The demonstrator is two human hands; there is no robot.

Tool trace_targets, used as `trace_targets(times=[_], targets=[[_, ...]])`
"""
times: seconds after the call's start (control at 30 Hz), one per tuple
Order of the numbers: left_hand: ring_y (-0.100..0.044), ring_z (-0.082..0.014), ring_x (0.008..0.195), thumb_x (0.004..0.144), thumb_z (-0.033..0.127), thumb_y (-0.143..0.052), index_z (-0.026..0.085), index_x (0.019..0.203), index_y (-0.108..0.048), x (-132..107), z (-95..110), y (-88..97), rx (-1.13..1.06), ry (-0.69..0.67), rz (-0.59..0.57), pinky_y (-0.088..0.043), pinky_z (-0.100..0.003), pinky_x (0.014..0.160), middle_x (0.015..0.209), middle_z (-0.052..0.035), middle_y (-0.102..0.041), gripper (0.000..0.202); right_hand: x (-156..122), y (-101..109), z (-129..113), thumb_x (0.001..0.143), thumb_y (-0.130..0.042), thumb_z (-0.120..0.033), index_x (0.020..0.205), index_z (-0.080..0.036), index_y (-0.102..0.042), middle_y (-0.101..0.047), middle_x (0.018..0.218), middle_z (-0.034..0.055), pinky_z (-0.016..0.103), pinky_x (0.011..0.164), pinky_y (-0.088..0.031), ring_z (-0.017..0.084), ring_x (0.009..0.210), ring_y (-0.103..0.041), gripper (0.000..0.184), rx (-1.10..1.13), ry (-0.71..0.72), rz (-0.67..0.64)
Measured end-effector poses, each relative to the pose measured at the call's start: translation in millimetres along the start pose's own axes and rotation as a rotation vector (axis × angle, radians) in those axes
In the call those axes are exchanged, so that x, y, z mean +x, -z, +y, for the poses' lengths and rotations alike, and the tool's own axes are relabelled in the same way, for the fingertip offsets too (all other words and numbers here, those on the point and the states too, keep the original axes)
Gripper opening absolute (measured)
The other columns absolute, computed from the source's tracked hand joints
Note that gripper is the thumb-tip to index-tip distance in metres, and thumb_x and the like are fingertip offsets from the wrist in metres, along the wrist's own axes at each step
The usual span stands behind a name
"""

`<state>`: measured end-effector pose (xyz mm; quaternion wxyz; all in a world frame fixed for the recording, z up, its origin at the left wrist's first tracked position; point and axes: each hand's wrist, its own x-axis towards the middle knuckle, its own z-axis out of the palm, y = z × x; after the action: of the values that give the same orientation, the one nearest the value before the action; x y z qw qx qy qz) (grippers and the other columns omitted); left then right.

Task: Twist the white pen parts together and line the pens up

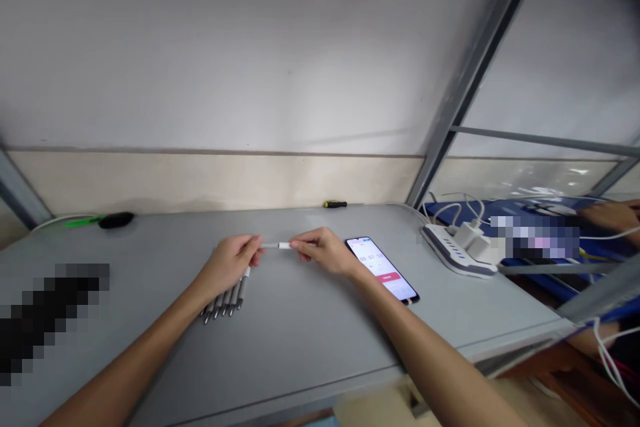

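My left hand and my right hand meet over the middle of a grey table. Both pinch the ends of one thin white pen, held level just above the tabletop. Under my left hand lie several grey pens side by side, tips toward me. A phone lies face up just right of my right wrist, its screen lit with a timer and a red button.
A white power strip with plugs and white cables sits at the table's right edge. A small yellow-and-black screwdriver lies by the back wall; a black object and a green item rest far left. Another person's hand is at far right.
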<state>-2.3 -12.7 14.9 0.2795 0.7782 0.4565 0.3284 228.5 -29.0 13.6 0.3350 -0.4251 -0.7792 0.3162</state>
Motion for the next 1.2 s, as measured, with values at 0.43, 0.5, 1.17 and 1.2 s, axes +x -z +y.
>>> trace_targets(times=[0.43, 0.5, 1.17, 1.2], targets=[[-0.053, -0.0112, 0.057, 0.083, 0.03, -0.048, 0.019, 0.083, -0.067, -9, 10, 1.1, 0.031, -0.142, 0.081, -0.039, -0.02, 0.051, 0.063, 0.0019, -0.062, 0.022, -2, 8, 2, 0.085, -0.055, -0.051, 0.088, -0.012, -0.067, -0.028, 0.051, -0.0081, 0.022, 0.044, -0.016, 0.005, 0.044, -0.023, 0.041, 0.516, -0.253, -0.275], [-0.055, -0.0113, 0.058, 0.083, 0.03, -0.049, 0.019, 0.085, -0.068, -8, 8, 1.8, 0.046, -0.157, 0.087, -0.04, -0.021, 0.052, 0.064, 0.0019, -0.064, 0.022, -1, 8, 3, 0.082, -0.06, -0.048, 0.086, -0.011, -0.067, -0.03, 0.051, -0.0081, 0.021, 0.043, -0.017, 0.004, 0.043, -0.024, 0.038, 0.601, -0.314, -0.262], [-0.057, -0.0205, 0.08, 0.083, 0.027, -0.045, 0.022, 0.082, -0.063, -1, -14, 3.3, 0.578, -0.187, 0.091, -0.041, -0.031, 0.072, 0.075, -0.0032, -0.065, 0.019, 8, 6, 14, 0.086, -0.057, -0.028, 0.113, -0.03, -0.048, -0.034, 0.058, -0.0085, 0.015, 0.035, -0.017, 0.006, 0.04, -0.023, 0.028, 1.35, -0.177, 0.302], [-0.057, -0.021, 0.08, 0.083, 0.027, -0.045, 0.022, 0.084, -0.063, -1, -16, 3.2, 0.602, -0.17, 0.08, -0.041, -0.031, 0.072, 0.075, -0.0034, -0.065, 0.019, 8, 7, 14, 0.086, -0.057, -0.028, 0.111, -0.032, -0.047, -0.033, 0.059, -0.0087, 0.014, 0.035, -0.013, 0.005, 0.04, -0.02, 0.028, 1.339, -0.169, 0.31]])
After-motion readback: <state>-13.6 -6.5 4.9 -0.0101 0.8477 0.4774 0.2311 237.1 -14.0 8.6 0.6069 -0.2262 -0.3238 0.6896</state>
